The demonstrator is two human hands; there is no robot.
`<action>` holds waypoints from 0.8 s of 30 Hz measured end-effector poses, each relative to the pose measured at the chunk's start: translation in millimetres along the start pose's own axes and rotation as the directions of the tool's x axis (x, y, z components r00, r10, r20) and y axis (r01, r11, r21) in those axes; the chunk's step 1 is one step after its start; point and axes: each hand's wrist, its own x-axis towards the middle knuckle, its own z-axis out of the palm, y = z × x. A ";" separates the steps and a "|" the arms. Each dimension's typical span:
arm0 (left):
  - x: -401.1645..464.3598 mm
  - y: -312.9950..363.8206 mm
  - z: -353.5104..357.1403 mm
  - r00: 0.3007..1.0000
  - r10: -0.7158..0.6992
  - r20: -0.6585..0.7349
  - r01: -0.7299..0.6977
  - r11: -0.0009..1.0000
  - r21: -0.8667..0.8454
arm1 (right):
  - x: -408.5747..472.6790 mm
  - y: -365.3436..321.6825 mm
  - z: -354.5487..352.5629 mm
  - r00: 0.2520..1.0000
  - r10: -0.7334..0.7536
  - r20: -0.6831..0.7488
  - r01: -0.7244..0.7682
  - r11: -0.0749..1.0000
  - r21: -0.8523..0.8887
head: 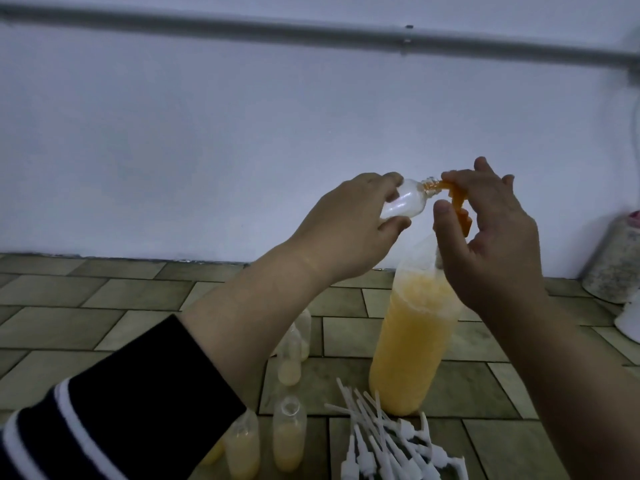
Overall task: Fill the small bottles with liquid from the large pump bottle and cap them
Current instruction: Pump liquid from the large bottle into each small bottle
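Observation:
My left hand (349,226) grips a small clear bottle (162,202), tipped on its side with its neck against the orange pump nozzle (457,202). My right hand (491,244) holds the orange pump head on top of the large bottle (412,337), which stands on the tiled floor with yellow-orange liquid inside. The held bottle looks mostly clear, with a little orange at its neck. Several small uncapped bottles (289,438) partly filled with pale yellow liquid stand at the lower middle, some hidden by my left forearm.
A heap of white pump caps (388,448) lies on the floor in front of the large bottle. A grey bucket-like container (616,261) and a white object (628,318) sit at the right by the wall. The white wall stands close behind.

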 end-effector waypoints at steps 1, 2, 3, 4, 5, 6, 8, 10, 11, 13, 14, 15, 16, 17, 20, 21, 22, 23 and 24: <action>0.8 0.6 -1.8 1.000 0.002 -0.007 -0.002 1.000 -0.005 | 1.4 -1.4 -1.0 1.000 -0.006 -0.005 0.006 1.000 0.001; 1.3 0.8 -2.8 1.000 0.004 -0.011 -0.004 1.000 -0.007 | 2.6 -2.1 -1.7 1.000 -0.007 -0.012 0.007 1.000 0.001; 1.5 0.7 -2.9 1.000 0.003 -0.011 -0.003 1.000 -0.011 | 2.8 -2.4 -1.5 1.000 -0.008 -0.019 0.008 1.000 -0.004; 1.3 0.1 -2.0 1.000 -0.001 -0.011 0.000 1.000 -0.018 | 2.3 -2.4 -0.5 1.000 -0.008 -0.025 0.008 1.000 -0.012; 0.9 -0.5 -0.6 1.000 -0.004 -0.012 0.004 1.000 -0.027 | 1.6 -2.0 1.2 0.999 -0.007 -0.032 0.007 1.000 -0.020; 0.2 -1.0 1.2 1.000 -0.006 -0.012 0.006 0.999 -0.032 | 0.2 -1.3 3.2 0.999 -0.002 -0.039 0.001 1.000 -0.027; -2.6 -1.3 5.3 1.000 -0.011 -0.008 0.011 1.000 -0.026 | -3.7 0.7 7.1 0.999 0.015 -0.047 -0.017 0.999 -0.027; -5.2 -1.8 8.4 1.000 -0.014 0.005 0.014 1.000 -0.027 | -7.2 2.9 9.9 0.999 0.019 -0.039 -0.020 0.999 -0.025; -5.5 -2.1 8.9 1.000 -0.015 0.014 0.015 0.999 -0.031 | -8.0 3.5 9.8 0.999 0.018 -0.030 -0.018 0.999 -0.028; -4.3 -2.7 7.2 1.000 -0.015 0.024 0.016 1.000 -0.023 | -6.3 3.2 6.7 1.000 0.019 -0.010 -0.019 0.999 -0.031; -3.1 -2.8 5.0 1.000 -0.013 0.024 0.013 1.000 -0.019 | -4.3 2.1 4.2 1.000 0.013 -0.006 -0.013 0.999 -0.032; -1.8 -2.7 2.6 1.000 -0.009 0.019 0.009 1.000 -0.021 | -1.9 0.6 1.9 1.000 0.001 -0.007 -0.002 0.999 -0.032; -0.4 -2.6 0.4 1.000 -0.007 0.011 0.007 1.000 -0.030 | 0.7 -0.8 0.2 1.000 -0.012 -0.011 0.012 0.999 -0.030; 0.5 -2.3 -1.1 1.000 -0.004 0.004 0.004 0.999 -0.038 | 2.6 -2.1 -0.8 1.000 -0.020 -0.016 0.020 0.999 -0.027; 0.5 -0.9 -0.8 1.000 0.002 -0.011 -0.003 0.999 -0.051 | 1.9 -3.1 0.9 0.999 -0.011 -0.031 0.010 0.999 -0.035; -0.4 -0.5 0.8 1.000 0.003 -0.012 -0.004 0.998 -0.057 | -0.1 -2.9 2.5 0.999 0.000 -0.036 -0.002 0.999 -0.047; -1.6 -0.2 2.5 1.000 0.004 -0.012 -0.005 0.998 -0.059 | -2.6 -2.2 4.3 0.999 0.013 -0.043 -0.015 0.998 -0.058; -3.0 0.0 4.4 1.000 0.007 -0.010 -0.008 0.999 -0.054 | -4.9 -1.2 5.7 0.998 0.024 -0.050 -0.027 0.998 -0.063; -4.3 0.0 5.8 1.000 0.009 -0.006 -0.010 0.999 -0.046 | -6.7 0.1 7.1 0.998 0.030 -0.055 -0.034 0.998 -0.059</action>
